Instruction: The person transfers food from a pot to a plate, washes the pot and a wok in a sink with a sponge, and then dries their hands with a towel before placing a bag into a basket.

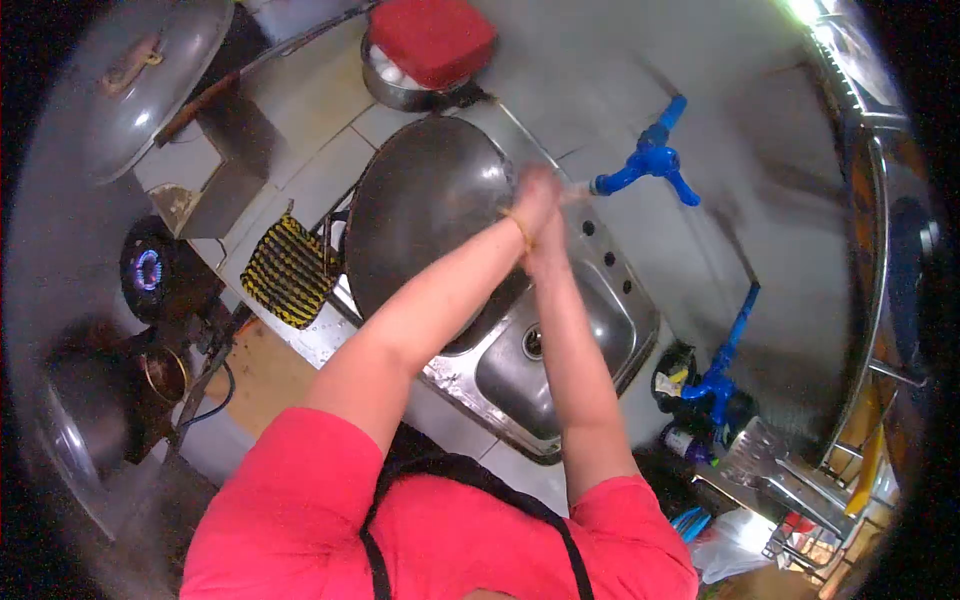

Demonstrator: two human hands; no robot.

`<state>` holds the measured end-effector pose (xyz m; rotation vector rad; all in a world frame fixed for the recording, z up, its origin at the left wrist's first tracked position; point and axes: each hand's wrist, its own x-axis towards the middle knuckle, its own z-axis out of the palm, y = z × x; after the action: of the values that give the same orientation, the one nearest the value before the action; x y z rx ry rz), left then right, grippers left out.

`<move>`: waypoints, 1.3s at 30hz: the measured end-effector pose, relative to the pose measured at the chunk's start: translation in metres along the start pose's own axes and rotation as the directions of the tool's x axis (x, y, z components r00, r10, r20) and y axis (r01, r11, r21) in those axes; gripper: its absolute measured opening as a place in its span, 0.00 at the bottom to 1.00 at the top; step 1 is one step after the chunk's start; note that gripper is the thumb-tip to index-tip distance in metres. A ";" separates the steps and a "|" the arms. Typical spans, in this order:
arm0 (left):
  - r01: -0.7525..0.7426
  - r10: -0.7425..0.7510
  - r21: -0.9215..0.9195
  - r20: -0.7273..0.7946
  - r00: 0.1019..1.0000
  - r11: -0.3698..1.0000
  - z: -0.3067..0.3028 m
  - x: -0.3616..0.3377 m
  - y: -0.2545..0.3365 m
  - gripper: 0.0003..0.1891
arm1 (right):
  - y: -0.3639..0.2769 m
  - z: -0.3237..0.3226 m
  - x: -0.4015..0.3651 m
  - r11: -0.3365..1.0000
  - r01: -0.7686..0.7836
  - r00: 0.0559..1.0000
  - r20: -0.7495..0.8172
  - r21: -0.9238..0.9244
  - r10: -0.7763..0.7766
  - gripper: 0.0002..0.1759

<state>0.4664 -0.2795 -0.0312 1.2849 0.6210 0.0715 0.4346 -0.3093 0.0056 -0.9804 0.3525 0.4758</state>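
Note:
My left hand [538, 192], with a yellow band at its wrist, and my right hand [551, 236] are together over the sink's edge. They overlap at the mouth of a blue plastic tap [652, 163]. Both are smeared by motion, so their fingers and anything between them cannot be made out. Close beside them on the left rests a large dark wok [425, 210], covering part of the steel sink [505, 375]. Below my right forearm the sink's basin and drain show.
A yellow-and-black woven pot holder [288, 270] lies left of the wok. At far left a gas burner [148, 270] is lit. A red box [435, 40] sits on a metal pot at the back. A second blue tap [715, 385] and metal spatulas [755, 455] are at right.

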 end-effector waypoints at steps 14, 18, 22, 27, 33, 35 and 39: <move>-0.555 0.676 0.622 0.055 0.735 0.553 -0.166 -0.056 0.096 0.21 | 0.015 -0.005 0.054 0.949 0.233 0.955 -0.132 -0.210 -0.264 0.07; -0.239 0.551 0.713 -0.241 0.799 0.659 -0.307 -0.049 0.069 0.17 | 0.019 -0.007 0.061 0.969 0.182 0.977 -0.078 -0.168 -0.197 0.07; 0.292 0.208 0.950 -0.310 0.928 0.111 -0.424 -0.046 -0.034 0.23 | 0.018 -0.002 0.056 0.980 0.111 0.979 -0.151 -0.164 -0.136 0.06; 0.409 0.126 0.909 -0.416 0.901 0.076 -0.430 -0.089 -0.075 0.38 | 0.014 -0.020 0.056 0.991 -0.052 0.996 -0.071 -0.123 0.044 0.06; 0.342 -0.178 0.911 -0.306 0.935 0.232 -0.438 -0.084 -0.050 0.22 | 0.020 -0.023 0.061 0.994 -0.049 0.993 -0.112 -0.102 0.038 0.06; 0.371 -0.268 0.728 -0.260 0.928 0.577 -0.415 -0.100 -0.009 0.23 | 0.018 -0.030 0.067 0.992 -0.123 0.991 0.047 0.029 0.122 0.14; 0.259 -0.259 0.127 -0.021 0.966 0.957 -0.350 -0.138 0.065 0.16 | -0.004 -0.021 0.041 0.984 -0.163 0.902 0.395 -0.064 0.175 0.23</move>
<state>0.2054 -0.0077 0.0320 1.3169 0.8036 -0.1854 0.4700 -0.3206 -0.0223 -0.8586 0.0598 0.8274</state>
